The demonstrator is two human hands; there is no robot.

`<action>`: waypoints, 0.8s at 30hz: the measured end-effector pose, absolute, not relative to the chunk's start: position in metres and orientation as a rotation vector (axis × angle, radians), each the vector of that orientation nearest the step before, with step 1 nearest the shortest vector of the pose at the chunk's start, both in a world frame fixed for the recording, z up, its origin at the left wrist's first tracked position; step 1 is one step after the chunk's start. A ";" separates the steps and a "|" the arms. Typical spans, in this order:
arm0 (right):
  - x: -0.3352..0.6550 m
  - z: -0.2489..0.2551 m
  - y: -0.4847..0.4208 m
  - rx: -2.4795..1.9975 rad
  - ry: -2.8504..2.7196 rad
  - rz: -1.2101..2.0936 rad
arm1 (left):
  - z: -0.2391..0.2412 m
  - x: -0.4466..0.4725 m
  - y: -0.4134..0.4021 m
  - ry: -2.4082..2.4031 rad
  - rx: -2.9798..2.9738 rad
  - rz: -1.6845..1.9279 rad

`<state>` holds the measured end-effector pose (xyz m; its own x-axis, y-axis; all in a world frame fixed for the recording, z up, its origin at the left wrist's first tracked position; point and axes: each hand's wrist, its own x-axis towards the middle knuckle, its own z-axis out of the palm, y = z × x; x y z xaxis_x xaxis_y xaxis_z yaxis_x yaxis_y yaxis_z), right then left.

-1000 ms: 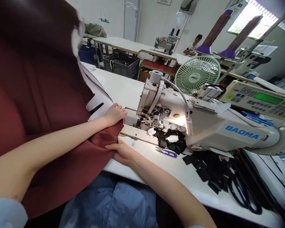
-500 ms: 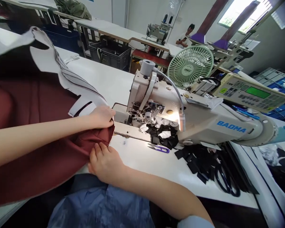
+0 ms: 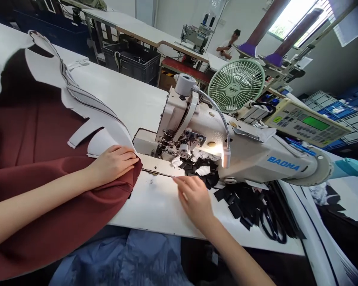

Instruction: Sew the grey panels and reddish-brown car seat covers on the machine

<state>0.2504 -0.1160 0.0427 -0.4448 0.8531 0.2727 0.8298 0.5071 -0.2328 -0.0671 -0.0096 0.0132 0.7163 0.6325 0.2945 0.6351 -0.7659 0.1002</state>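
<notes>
A large maroon fabric piece (image 3: 77, 210) with a white backing (image 3: 103, 141) and a zipper-like edge (image 3: 89, 101) lies over the left of the table. My left hand (image 3: 115, 165) is closed on its gathered right end, just left of the sewing machine (image 3: 183, 147). The thumb is hidden. Over the table, in front of the machine bed, reaches my right hand (image 3: 195, 198), its fingers stretched and slightly bent, thumb apart. It covers the spot where purple thread snips lay, and they do not show now. Black and white fabric scraps (image 3: 204, 171) lie just beyond its fingers.
More black pieces (image 3: 235, 204) and black-handled scissors (image 3: 271, 224) lie on the right. A lit gooseneck lamp (image 3: 226, 157), green fan (image 3: 236, 85) and control panel (image 3: 308, 123) stand about the machine. Behind are a dark crate (image 3: 137, 65) and a seated person (image 3: 226, 47).
My right hand has let go of the maroon fabric and moved right, over the thread snips. My left hand stays on the fabric. The view has shifted slightly.
</notes>
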 end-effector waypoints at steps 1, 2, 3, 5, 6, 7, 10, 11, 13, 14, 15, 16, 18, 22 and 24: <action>0.262 0.046 -0.113 -1.488 -2.367 0.033 | 0.014 -0.067 -0.009 -1.075 -2.934 -0.476; 0.273 0.048 -0.109 -1.558 -2.359 -0.017 | 0.016 -0.067 -0.008 -1.078 -2.970 -0.446; 0.281 0.048 -0.106 -1.610 -2.373 -0.059 | 0.018 -0.067 -0.007 -1.086 -3.004 -0.408; 0.293 0.045 -0.099 -1.659 -2.419 -0.138 | 0.022 -0.067 -0.006 -1.117 -3.044 -0.355; 0.296 0.043 -0.096 -1.666 -2.433 -0.179 | 0.023 -0.066 -0.006 -1.136 -3.051 -0.352; 0.298 0.042 -0.094 -1.659 -2.437 -0.218 | 0.024 -0.066 -0.006 -1.157 -3.053 -0.364; 0.299 0.041 -0.090 -1.583 -2.363 -0.271 | 0.023 -0.063 -0.005 -1.238 -3.029 -0.456; 0.297 0.042 -0.090 -1.556 -2.302 -0.265 | 0.022 -0.061 -0.004 -1.269 -3.019 -0.478; 0.287 0.044 -0.090 -1.526 -2.179 -0.158 | 0.020 -0.058 -0.001 -1.324 -3.002 -0.487; 0.278 0.045 -0.089 -1.530 -2.132 -0.048 | 0.020 -0.056 0.001 -1.337 -3.001 -0.473; 0.267 0.044 -0.087 -1.542 -2.094 0.096 | 0.021 -0.054 0.003 -1.338 -3.006 -0.448; 0.254 0.042 -0.083 -1.556 -2.063 0.271 | 0.022 -0.052 0.004 -1.327 -3.018 -0.416; 0.223 0.037 -0.071 -1.577 -1.971 0.646 | 0.024 -0.050 0.006 -1.291 -3.042 -0.364; 0.168 0.029 -0.034 -1.613 -1.800 1.182 | 0.028 -0.049 0.001 -1.343 -3.014 -0.442; 0.152 0.029 -0.019 -1.664 -1.859 1.177 | 0.028 -0.050 -0.001 -1.388 -3.006 -0.510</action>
<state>0.1517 -0.0194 0.0295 -0.2263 0.9430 -0.2441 0.6241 -0.0520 -0.7796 -0.0503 -0.0007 0.0282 0.6145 0.7671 0.1843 0.7041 -0.6386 0.3105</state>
